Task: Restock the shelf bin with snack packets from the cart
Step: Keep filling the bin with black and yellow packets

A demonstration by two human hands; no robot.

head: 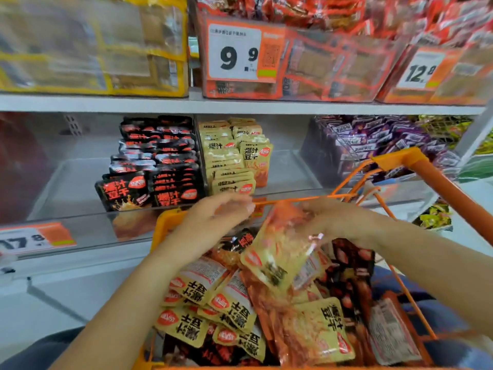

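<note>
Two hands (269,222) over cart (432,174)

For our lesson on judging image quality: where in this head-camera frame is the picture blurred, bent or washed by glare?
Head view: the upper-shelf packs are smeared by blur, though the 9.9 price tag reads clearly; both hands, left and right, are motion-softened, as is the yellow packet the right one holds; glare streaks the clear bin front; wide-angle distortion bows the shelf edge.

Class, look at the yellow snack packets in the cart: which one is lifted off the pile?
The yellow packet held by the right hand. It hangs tilted above the heap, while the other yellow packets lie flat in the cart.
</note>
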